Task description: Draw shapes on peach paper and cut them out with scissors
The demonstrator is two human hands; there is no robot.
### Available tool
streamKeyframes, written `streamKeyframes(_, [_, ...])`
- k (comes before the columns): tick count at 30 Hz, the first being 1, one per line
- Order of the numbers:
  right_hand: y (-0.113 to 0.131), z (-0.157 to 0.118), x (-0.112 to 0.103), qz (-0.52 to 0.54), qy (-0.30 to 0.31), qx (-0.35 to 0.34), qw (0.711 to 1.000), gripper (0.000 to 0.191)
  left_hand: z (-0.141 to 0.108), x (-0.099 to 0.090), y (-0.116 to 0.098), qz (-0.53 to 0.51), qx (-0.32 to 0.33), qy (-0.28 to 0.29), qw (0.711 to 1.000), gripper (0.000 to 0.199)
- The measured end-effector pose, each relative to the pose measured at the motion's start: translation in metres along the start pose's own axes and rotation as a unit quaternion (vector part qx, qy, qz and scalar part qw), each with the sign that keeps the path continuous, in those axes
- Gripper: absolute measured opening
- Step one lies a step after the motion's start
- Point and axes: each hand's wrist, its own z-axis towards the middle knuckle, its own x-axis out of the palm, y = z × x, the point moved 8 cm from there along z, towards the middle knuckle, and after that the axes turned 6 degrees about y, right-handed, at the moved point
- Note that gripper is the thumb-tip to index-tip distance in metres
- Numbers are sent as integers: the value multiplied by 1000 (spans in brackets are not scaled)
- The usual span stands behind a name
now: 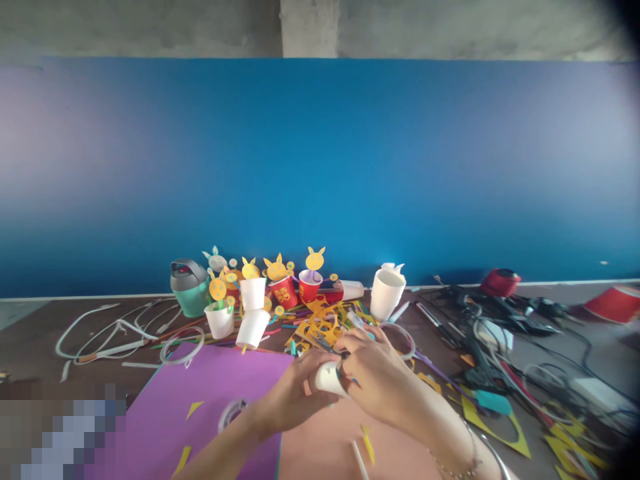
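Observation:
Just in front of me, a white paper cup (330, 379) lies tilted on its side between both hands, above the purple and orange sheets. My left hand (295, 393) is wrapped round the cup from the left. On its right side is my right hand (367, 367), closed round scissors (324, 343) whose blades point up and to the left. Behind the hands lie cut yellow paper scraps (320, 320). Yellow animal faces on stems stand in several white and red cups, among them a red cup (310, 287).
A green and grey container (189, 288) and white cables (117, 333) are at the back left. A tall white cup (387, 293) stands behind my right hand. Black cables, a red cup (614, 305) and a teal piece (493, 403) lie on the right.

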Motion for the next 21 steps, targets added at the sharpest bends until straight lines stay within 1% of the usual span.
streamKeyframes(6, [6,-5,4,-8,-14,-14,1000,22,1,5,-2,4,3,14,1000,50])
streamKeyframes(9, [9,-8,5,-3,-11,-22,1000,22,-1,5,2,-1,23,9,1000,54])
streamKeyframes(11, [9,-8,1,9,-13,-21,1000,21,-3,3,7,-26,26,-3,999,54])
streamKeyframes(15, [7,-5,-10,33,-23,1,999,20,-6,-1,17,-94,4,-20,995,54])
streamKeyframes(18, [8,-4,-15,30,-39,2,999,18,-5,-4,13,-104,7,-22,994,54])
streamKeyframes(21, [9,-5,-16,21,-71,-2,997,15,-4,-8,5,-98,17,-31,995,53])
